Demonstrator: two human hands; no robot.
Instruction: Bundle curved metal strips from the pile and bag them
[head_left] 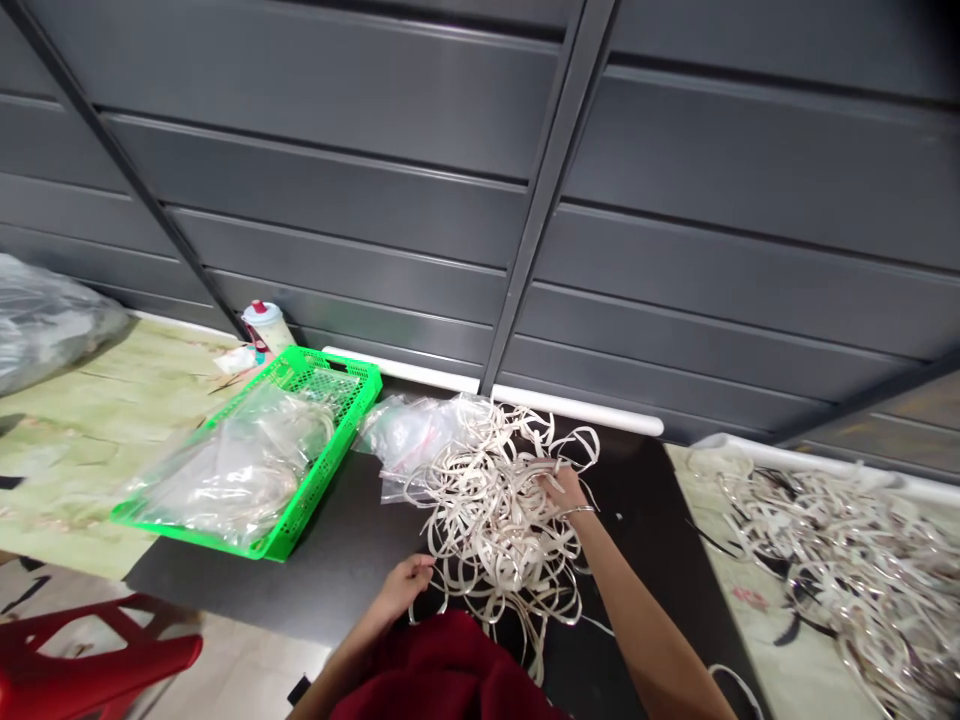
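A tangled heap of white, shiny-edged strips lies on the black table surface. My left hand is at the heap's lower left, its fingers pinched together by a strip; whatever is between the fingertips is too small to make out. On the heap's right side, my right hand reaches in among the strips, with its fingertips partly hidden by them. Clear plastic bags lie against the heap's upper left.
A green basket holding bagged strips stands at the left. Behind it is a lidded cup. Another strip pile lies at the right. A red stool is at lower left, and a grey panel wall rises behind.
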